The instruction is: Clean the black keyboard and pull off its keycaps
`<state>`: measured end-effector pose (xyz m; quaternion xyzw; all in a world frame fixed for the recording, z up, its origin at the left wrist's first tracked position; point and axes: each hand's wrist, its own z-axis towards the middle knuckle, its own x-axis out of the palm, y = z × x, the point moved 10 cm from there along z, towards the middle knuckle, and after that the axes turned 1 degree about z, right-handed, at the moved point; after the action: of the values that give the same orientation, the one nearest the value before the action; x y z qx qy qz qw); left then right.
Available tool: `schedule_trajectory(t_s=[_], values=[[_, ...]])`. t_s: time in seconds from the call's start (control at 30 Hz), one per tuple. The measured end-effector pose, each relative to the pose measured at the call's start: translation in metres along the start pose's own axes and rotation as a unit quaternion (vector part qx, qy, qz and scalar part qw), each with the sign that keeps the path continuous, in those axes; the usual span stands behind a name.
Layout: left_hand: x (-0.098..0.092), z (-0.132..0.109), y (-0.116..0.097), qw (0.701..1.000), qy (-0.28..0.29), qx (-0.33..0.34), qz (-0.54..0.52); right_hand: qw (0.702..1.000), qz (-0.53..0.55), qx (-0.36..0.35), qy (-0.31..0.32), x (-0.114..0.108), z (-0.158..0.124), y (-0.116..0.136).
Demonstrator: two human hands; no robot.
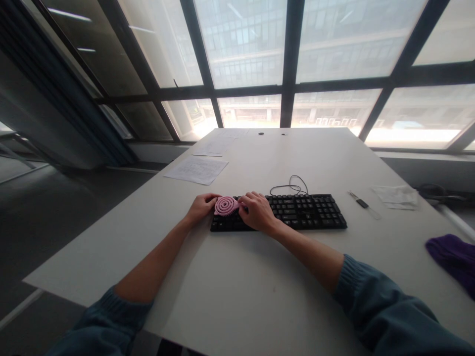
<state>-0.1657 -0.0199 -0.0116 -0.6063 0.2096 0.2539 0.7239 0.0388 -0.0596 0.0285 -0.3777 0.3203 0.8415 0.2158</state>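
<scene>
A pink round pad with a raised spiral pattern [225,206] rests over the left part of a black keyboard [309,210]. My right hand [257,211] is closed, its fingers pinching the pad's right edge above the keys. At the keyboard's left end, my left hand [202,208] is curled with its fingertips against the pad's upper left edge. The pad's underside and most keys below it are hidden. Behind the keyboard, its thin black cable [291,186] lies in loose loops.
Printed paper sheets [196,170] lie at the far left of the white table [237,287]. To the right are a small tool with a black handle [361,203], a white cloth [395,197] and a purple cloth [452,259]. Windows [252,44] stand beyond the table.
</scene>
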Motion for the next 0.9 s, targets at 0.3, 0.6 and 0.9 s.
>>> schedule_trajectory(t_s=[0.3,0.6,0.9], values=[[-0.001,-0.001,-0.003,1.000,-0.004,-0.006,0.006,1.000,-0.006,0.009,0.003,0.001,0.001,-0.002],[-0.001,0.000,0.009,1.000,-0.006,-0.017,-0.010,0.998,0.018,-0.047,0.031,0.006,0.001,0.009],[-0.003,0.002,0.004,1.000,-0.013,-0.002,0.024,1.000,0.009,-0.006,-0.010,-0.004,0.001,0.001]])
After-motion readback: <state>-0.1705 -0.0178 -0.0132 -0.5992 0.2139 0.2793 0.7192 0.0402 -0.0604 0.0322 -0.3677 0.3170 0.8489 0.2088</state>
